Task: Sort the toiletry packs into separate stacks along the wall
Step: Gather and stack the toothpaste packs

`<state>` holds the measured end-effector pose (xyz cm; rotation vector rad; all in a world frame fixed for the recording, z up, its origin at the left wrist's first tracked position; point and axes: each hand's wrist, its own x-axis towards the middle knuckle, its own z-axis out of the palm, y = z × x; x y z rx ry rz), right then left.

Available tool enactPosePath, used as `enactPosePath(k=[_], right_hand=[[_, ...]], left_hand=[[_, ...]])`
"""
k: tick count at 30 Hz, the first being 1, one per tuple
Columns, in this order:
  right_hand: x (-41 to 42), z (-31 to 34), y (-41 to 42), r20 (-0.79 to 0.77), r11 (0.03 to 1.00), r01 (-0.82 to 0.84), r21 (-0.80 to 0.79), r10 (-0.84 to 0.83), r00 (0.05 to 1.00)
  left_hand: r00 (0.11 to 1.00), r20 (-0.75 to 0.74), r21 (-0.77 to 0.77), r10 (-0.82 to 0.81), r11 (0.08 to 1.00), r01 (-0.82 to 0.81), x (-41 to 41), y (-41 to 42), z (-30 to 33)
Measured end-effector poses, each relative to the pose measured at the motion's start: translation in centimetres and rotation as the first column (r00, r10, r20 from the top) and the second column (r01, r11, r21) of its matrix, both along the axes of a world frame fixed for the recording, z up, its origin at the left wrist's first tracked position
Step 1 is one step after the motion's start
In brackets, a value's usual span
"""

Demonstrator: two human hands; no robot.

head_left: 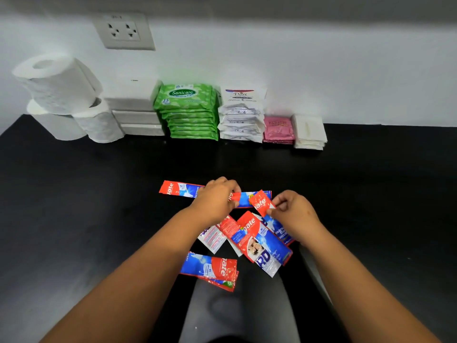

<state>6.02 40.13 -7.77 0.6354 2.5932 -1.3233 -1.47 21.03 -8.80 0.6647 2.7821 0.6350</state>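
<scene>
Our left hand (216, 196) grips a long toothpaste strip (180, 189) and our right hand (293, 212) pinches a sachet (261, 203), both above the sachet pile (257, 240), well short of the wall stacks (190, 112).

A black tabletop (74, 194) fills most of the frame and meets a plain white wall (346, 70) along the top. In the upper left, a grey double socket plate (124, 30) sits on that wall. The light seems soft and even.
</scene>
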Motion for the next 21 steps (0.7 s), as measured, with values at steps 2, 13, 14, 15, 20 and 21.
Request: enactPosePath(k=[2, 13, 14, 15, 20, 21], right_hand=[[-0.2, 0.1, 0.2, -0.066, 0.998, 0.043, -0.035, -0.045, 0.997], [-1.8, 1.4, -1.5, -0.273, 0.984, 0.102, -0.147, -0.139, 0.952], [-1.9, 1.4, -1.9, -0.274, 0.984, 0.099, -0.149, -0.137, 0.952], [-2.0, 1.3, -2.2, -0.274, 0.984, 0.099, -0.149, -0.137, 0.952], [-2.4, 0.8, -3.6, -0.261, 0.982, 0.099, -0.163, -0.140, 0.955], [-2.5, 0.6, -3.7, -0.258, 0.981, 0.102, -0.166, -0.143, 0.956]], left_hand=[[0.998, 0.064, 0.112, 0.006, 0.994, -0.014, -0.2, -0.7, 0.1], [0.965, 0.257, 0.344, 0.060, 0.927, -0.149, -4.1, -9.5, 2.9], [0.959, 0.274, 0.341, 0.072, 0.925, -0.166, -4.4, -10.5, 2.8], [0.955, 0.287, 0.341, 0.079, 0.923, -0.179, -4.6, -11.2, 2.8], [0.950, 0.303, 0.268, 0.072, 0.951, -0.157, -5.5, -12.6, 2.0], [0.955, 0.288, 0.240, 0.071, 0.960, -0.143, -5.6, -12.5, 1.9]])
